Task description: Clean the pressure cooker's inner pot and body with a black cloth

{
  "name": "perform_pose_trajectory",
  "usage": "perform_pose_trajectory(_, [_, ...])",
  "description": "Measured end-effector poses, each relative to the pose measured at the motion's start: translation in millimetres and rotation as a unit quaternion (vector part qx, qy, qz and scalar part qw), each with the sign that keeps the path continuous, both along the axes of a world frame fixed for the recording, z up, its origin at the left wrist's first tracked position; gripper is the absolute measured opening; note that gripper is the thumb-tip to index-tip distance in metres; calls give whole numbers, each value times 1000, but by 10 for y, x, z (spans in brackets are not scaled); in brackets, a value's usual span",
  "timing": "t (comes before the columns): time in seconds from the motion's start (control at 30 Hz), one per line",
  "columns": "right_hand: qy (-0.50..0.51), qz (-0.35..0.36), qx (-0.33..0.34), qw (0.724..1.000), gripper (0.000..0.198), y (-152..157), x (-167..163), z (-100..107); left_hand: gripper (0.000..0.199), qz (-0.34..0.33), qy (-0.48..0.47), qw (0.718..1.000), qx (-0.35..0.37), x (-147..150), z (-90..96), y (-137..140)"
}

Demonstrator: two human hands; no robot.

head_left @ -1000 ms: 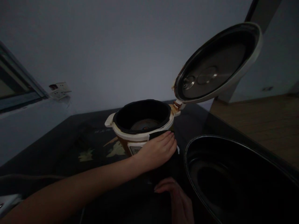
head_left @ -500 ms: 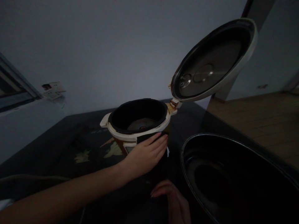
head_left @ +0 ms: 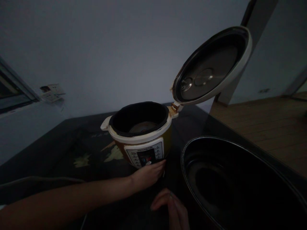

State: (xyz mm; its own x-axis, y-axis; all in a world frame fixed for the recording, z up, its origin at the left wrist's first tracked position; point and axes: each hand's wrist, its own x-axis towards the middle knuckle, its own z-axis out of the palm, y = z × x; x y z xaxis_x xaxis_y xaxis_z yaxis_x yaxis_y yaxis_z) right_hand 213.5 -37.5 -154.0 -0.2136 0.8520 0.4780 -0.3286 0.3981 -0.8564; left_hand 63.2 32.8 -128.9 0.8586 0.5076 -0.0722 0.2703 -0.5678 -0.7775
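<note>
An electric pressure cooker [head_left: 127, 140] with a white rim and an orange-brown body stands on the dark table, its lid [head_left: 216, 67] tilted up on a hinge at the right. My left hand [head_left: 149, 175] is at the lower front of the cooker, just below its button panel [head_left: 146, 156]. It presses a dark cloth, now mostly hidden beneath the fingers, against the body; a small white tag [head_left: 163, 174] peeks out. Below it, my right hand [head_left: 171, 206] hovers near the table with bent fingers and nothing visible in them.
A large black oval pot [head_left: 189, 179] stands at the right, close to my right hand. A pale cord [head_left: 43, 179] crosses the dark table [head_left: 96, 166] at left. Behind are a wall and power sockets [head_left: 53, 92]; wooden floor [head_left: 237, 118] shows at right.
My left hand has slid down the cooker's front with the cloth, from just under the rim to below the panel, uncovering the buttons. My right hand stays about where it was.
</note>
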Motion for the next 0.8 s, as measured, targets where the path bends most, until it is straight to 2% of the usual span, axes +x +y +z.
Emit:
perform_pose_trajectory(0.13, [7, -31, -42, 999, 44, -41, -26, 65, 37, -22, -36, 999, -21, -35, -20, -9])
perform_pose_trajectory(0.27, [-25, -20, -46, 998, 46, -61, 11, 117, 30, -46, -87, 993, -68, -38, 97, -5])
perform_pose_trajectory(0.43, [-45, -27, -46, 998, 47, -53, 32, 172, 21, -72, -63, 992, -88, -186, 267, -31])
perform_pose_trajectory(0.63, [-49, -72, -79, 993, 43, -50, -8, 246, 48, -34, -108, 993, -32, -297, 665, -63])
perform_pose_trajectory(0.8, [-45, -71, -158, 984, 31, 8, -79, 106, 52, 32, -161, 986, 23, -201, 993, -76])
